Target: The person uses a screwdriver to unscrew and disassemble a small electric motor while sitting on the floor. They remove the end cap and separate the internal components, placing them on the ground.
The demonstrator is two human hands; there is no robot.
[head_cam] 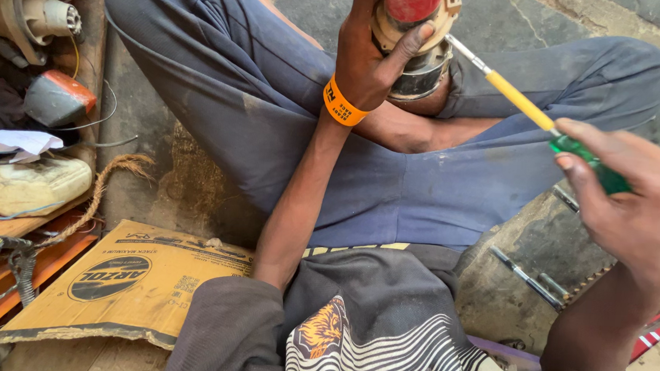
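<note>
The left hand (372, 58) grips a red-bodied power tool (416, 30) upright between the person's crossed legs. The right hand (642, 204) clasps a screwdriver (536, 118) by its green handle, its yellow shaft slanting up-left, tip touching the tool's metal collar.

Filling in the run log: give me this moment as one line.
left hand: grips motor part | right hand: holds screwdriver, tip at part | person seated on floor

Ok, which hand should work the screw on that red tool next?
Right, probably. The right hand already holds the screwdriver, tip at the tool; the left hand is busy steadying the tool.
</note>
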